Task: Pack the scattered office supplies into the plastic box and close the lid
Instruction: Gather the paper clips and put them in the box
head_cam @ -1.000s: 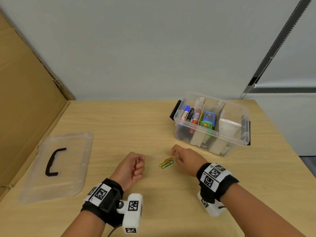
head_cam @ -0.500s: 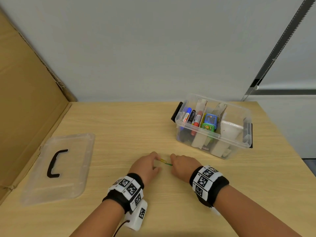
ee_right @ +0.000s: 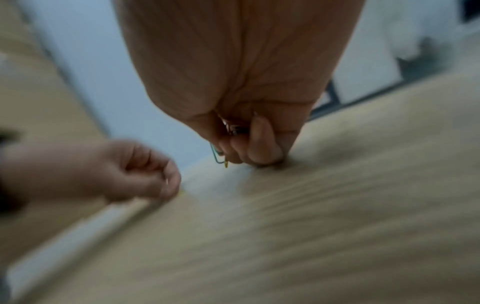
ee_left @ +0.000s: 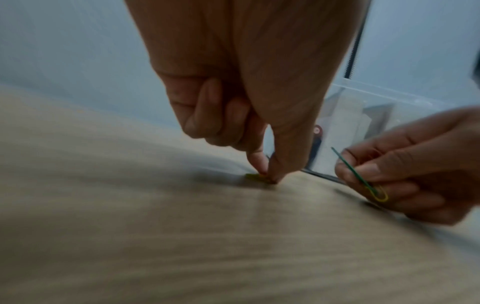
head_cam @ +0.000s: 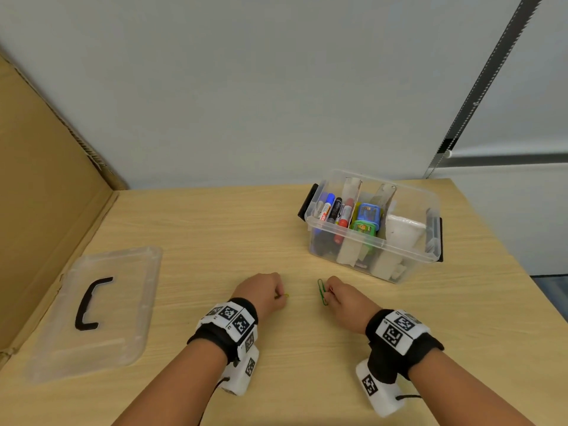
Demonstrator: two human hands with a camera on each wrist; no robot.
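The clear plastic box [head_cam: 408, 256] stands open at the right rear of the table, holding markers [head_cam: 335, 210], small coloured cases and white items. Its clear lid [head_cam: 123, 302] with a black handle lies flat at the left. My right hand [head_cam: 341, 298] [ee_right: 233, 152] pinches a green paper clip [head_cam: 321, 292] [ee_left: 355, 172] together with other clips, just above the table in front of the box. My left hand [head_cam: 264, 292] [ee_left: 267, 174] pinches a yellow paper clip [head_cam: 285, 296] [ee_left: 255, 176] against the tabletop, a short way left of the right hand.
A cardboard wall [head_cam: 46, 195] rises along the left side of the wooden table [head_cam: 215, 229]. A pale wall stands behind. The table's right edge runs close to the box.
My left hand moved right to the clips, met the right hand, then both drew apart, each taking clips. The small pile on the table is gone.
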